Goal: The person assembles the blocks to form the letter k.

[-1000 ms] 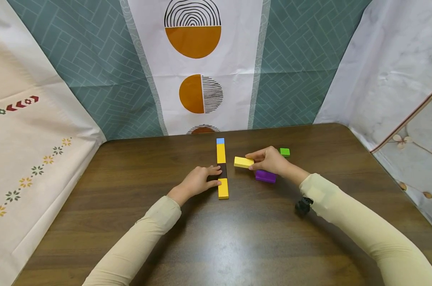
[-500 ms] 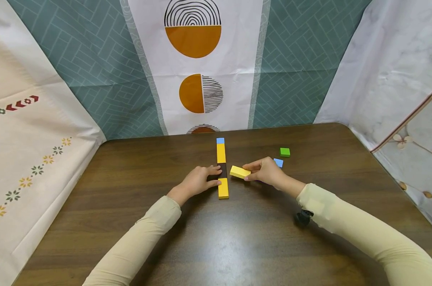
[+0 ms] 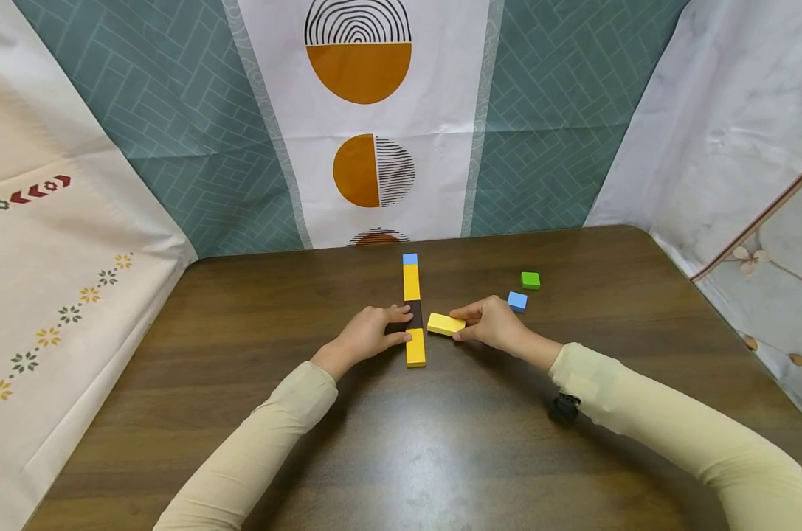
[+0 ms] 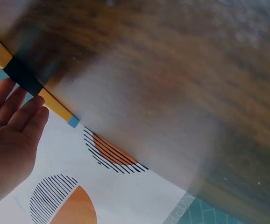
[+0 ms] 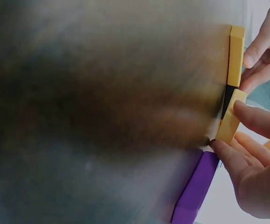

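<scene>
A straight row of blocks lies on the table, running away from the person: a blue block (image 3: 410,259) at the far end, a long yellow block (image 3: 411,282), a black block (image 3: 414,315) and a nearer yellow block (image 3: 415,348). From the left side, my left hand (image 3: 367,332) rests against this row, fingertips on the black block and thumb by the nearer yellow one. Between thumb and fingers, my right hand (image 3: 496,325) pinches a pale yellow block (image 3: 445,324), held just right of the black block with its long side pointing toward the row.
Right of the right hand lie a small blue block (image 3: 517,302) and a green block (image 3: 530,280). A purple block (image 5: 195,189) shows near the right hand in the right wrist view; that hand covers it in the head view. Patterned cloths (image 3: 547,147) hang behind the table (image 3: 254,310).
My right hand has brought the pale yellow block left and nearer the person, beside the black block. The small blue block has come into sight and the purple one is now covered. The left hand stays put.
</scene>
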{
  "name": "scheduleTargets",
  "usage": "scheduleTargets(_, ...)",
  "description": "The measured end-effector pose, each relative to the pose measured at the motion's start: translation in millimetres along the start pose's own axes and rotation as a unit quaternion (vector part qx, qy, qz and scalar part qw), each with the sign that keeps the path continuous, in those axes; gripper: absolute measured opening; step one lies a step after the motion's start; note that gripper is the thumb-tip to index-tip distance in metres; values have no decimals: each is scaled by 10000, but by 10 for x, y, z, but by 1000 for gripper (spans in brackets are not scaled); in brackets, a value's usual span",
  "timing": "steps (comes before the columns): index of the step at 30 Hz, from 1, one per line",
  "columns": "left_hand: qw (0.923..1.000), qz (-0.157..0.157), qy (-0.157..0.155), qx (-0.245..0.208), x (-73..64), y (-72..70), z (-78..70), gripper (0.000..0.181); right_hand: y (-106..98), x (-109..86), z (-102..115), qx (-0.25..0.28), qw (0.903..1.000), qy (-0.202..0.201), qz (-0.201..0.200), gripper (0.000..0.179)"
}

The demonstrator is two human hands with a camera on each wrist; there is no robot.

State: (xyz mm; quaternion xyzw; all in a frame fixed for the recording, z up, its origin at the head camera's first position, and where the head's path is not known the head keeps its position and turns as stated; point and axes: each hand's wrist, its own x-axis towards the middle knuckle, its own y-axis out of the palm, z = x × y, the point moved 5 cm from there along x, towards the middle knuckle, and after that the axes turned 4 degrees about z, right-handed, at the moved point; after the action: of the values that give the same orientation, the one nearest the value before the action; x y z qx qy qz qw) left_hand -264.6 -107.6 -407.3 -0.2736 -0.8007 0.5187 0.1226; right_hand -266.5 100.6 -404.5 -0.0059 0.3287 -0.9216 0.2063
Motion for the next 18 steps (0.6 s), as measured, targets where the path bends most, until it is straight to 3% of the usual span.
scheduleTargets(6,10000,51,-42,1,1,8,-3,50,37,6,24,-315,9993,-181,-71,40)
scheduleTargets(18,9999,100,-37,-31,8,0,-3,50,64,-2,48,-410,9986,-319,55,41)
